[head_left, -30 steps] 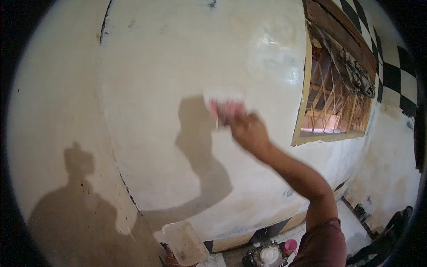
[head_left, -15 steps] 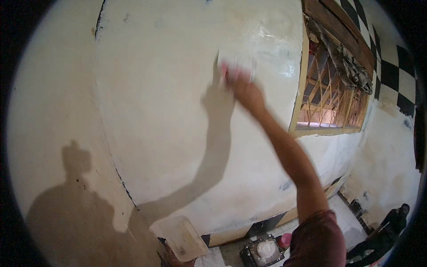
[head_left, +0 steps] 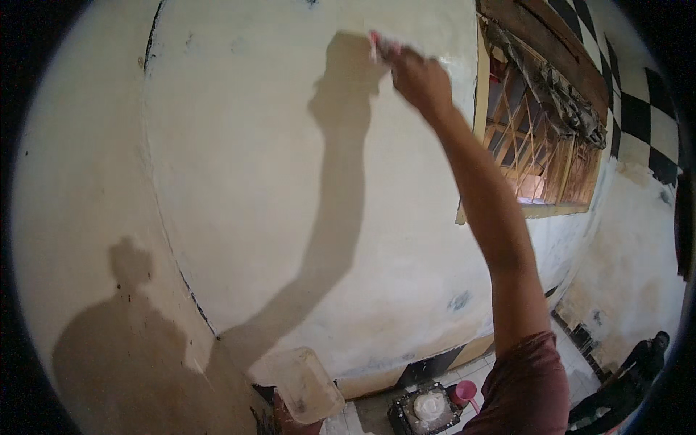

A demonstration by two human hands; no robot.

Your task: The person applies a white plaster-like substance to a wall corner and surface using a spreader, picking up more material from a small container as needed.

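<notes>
My right hand (head_left: 423, 83) is raised high against the cream wall (head_left: 254, 159), left of the window. Its fingers are closed around a putty scraper (head_left: 379, 47) with pinkish-red and whitish parts, seen nearly edge-on. Whether the blade touches the wall is hard to tell. A glossy, wet-looking patch shows on the wall beside the hand. Nowhere in view is my left hand.
A barred window (head_left: 544, 156) with draped dark cloth lies right of my arm. Below are a pale plastic tray (head_left: 308, 384), a black container (head_left: 399, 420) holding a white mass (head_left: 430, 408), and a pink dipper (head_left: 467, 391). A person (head_left: 631, 380) in dark clothes is at lower right.
My right hand has moved up and slightly right along the wall with the scraper, which has turned from broadside to nearly edge-on. The view has shifted a little.
</notes>
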